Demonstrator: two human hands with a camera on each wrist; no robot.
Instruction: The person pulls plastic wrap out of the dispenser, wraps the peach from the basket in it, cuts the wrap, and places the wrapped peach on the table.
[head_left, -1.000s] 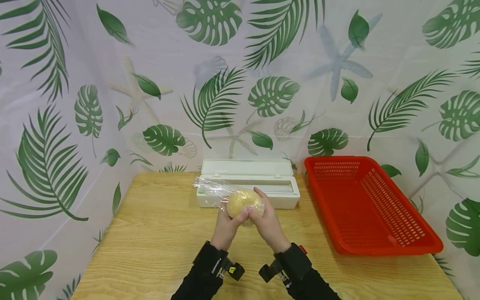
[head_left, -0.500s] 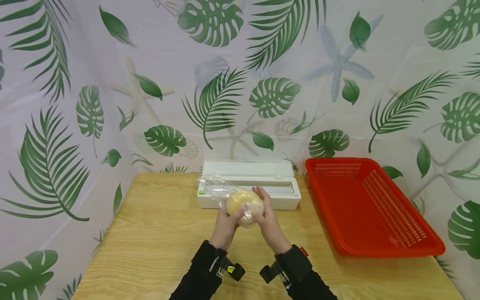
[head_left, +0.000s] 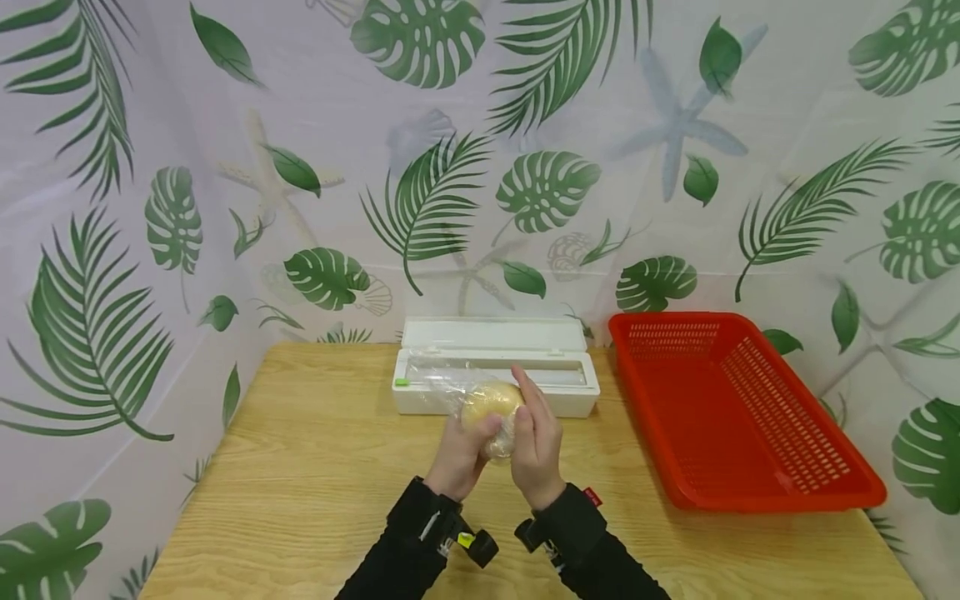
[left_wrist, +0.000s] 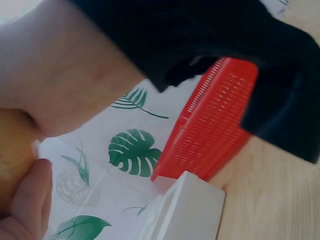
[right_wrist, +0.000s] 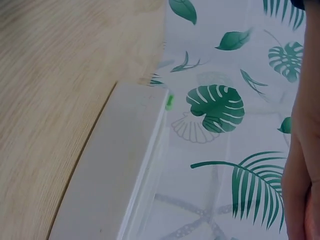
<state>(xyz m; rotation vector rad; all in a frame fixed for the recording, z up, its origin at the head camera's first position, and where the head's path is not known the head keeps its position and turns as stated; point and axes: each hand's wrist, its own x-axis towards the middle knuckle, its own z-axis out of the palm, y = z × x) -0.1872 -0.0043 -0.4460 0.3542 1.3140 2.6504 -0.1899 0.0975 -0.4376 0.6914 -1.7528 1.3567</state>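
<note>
In the head view, a round yellow thing [head_left: 491,400], smooth like a fruit, is wrapped in clear cling film [head_left: 442,375]. My left hand [head_left: 459,454] grips it from the left, thumb across its near side. My right hand [head_left: 538,446] lies along its right side with fingers straight and touches the film. Loose film trails up and left, overlapping a white cling film box [head_left: 495,400]. The left wrist view catches the yellow thing [left_wrist: 12,155] at its left edge, with fingers [left_wrist: 32,192] near it. Only part of my right hand [right_wrist: 302,165] shows in the right wrist view.
The white box's lid [head_left: 495,333] is raised at the back of the wooden table [head_left: 315,492], with a green tab [head_left: 402,382] at its left. A red plastic basket [head_left: 667,467] stands on the right. Leaf-patterned cloth [head_left: 315,192] hangs behind.
My right hand has turned from gripping the wrapped yellow thing to lying upright along its right side. The yellow thing has tilted and shifted slightly right; the left hand still holds it.
</note>
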